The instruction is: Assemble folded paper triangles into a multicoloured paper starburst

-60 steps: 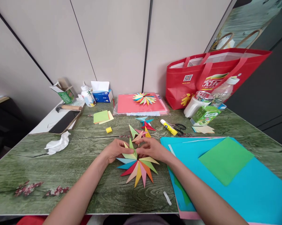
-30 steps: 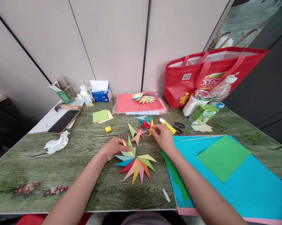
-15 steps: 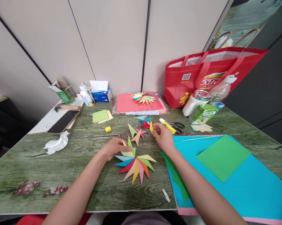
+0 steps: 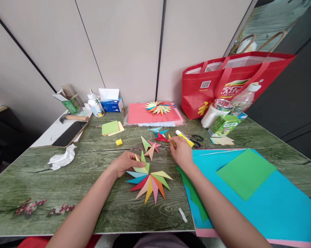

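My left hand (image 4: pixel 126 163) is closed, its thumb and fingers pinching a pale yellow-green point of the multicoloured folded-paper star (image 4: pixel 151 184). The star is an open ring of slim points, lying on the table in front of me. My right hand (image 4: pixel 182 151) is closed on a yellow folded-paper piece (image 4: pixel 171 141), which the fingers mostly cover. Right by those fingertips lies a red folded piece (image 4: pixel 161 137); whether they touch it I cannot tell. Blue folded pieces (image 4: pixel 158 131) lie behind it. Nearer me are green (image 4: pixel 145 143), pink (image 4: pixel 155 145) and peach (image 4: pixel 150 151) pieces.
A glue stick (image 4: pixel 183 138) and scissors (image 4: pixel 197 139) lie beyond my right hand. Blue paper sheets (image 4: pixel 261 213) cover the right side. A finished-looking star (image 4: pixel 158 107) rests on a red paper pack (image 4: pixel 137 115). A red bag (image 4: pixel 199 89), phone (image 4: pixel 69 133) and hammer (image 4: pixel 75 117) stand or lie around.
My right hand left the star, took the yellow piece from among the loose pieces and turned it in its fingers beside the red one. My left hand kept its pinch on the star.
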A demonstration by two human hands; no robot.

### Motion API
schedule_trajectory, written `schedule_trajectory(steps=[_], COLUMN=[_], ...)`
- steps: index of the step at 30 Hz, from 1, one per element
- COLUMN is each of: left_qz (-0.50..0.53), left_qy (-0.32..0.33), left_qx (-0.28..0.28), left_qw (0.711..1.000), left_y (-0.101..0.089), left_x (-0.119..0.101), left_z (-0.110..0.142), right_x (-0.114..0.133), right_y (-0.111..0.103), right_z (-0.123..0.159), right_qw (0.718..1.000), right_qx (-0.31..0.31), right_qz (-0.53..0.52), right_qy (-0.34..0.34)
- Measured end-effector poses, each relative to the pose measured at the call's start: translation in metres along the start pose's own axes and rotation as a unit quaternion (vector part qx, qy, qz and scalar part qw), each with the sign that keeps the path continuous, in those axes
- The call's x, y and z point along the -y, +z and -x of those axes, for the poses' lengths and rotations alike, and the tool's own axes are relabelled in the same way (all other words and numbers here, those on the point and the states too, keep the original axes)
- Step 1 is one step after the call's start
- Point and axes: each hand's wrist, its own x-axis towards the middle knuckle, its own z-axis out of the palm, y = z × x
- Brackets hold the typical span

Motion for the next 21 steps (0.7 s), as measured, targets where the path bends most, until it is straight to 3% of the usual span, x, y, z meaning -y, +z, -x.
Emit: schedule_trajectory(steps=[3,6,8,11,16,18,21], left_qz=[0.000,-0.002,-0.001,0.005,0.003,0.004,0.009], left_qy=[0.002,0.005,0.006,0.005,0.001,0.001,0.003], left_qx=[0.002,-0.001,-0.001,0.002,0.000,0.001,0.004], left_qw=[1.000,1.000,1.000,1.000,1.000,1.000,1.000], left_y=[0.000,0.000,0.001,0.001,0.002,0.002,0.002], left_x=[0.000,-0.001,-0.001,-0.001,-0.001,-0.001,-0.001], left_z=[0.000,0.000,0.000,0.000,0.001,0.001,0.001], right_x=[0.009,0.020,0.025,0.022,0.011,0.014,0.023], right_y=[-0.003,-0.002,0.001,0.008,0.012,0.011,0.012], right_z=[0.001,0.006,0.009,0.011,0.006,0.005,0.009], right_qw=[0.987,0.959,0.945,0.947,0.981,0.973,0.951], right_qx=[-0.006,0.069,0.121,0.146,0.052,0.060,0.123], right_qz=[-0.087,-0.109,-0.081,-0.043,-0.044,-0.057,-0.047], right_qy=[-0.133,-0.252,-0.292,-0.282,-0.183,-0.215,-0.281])
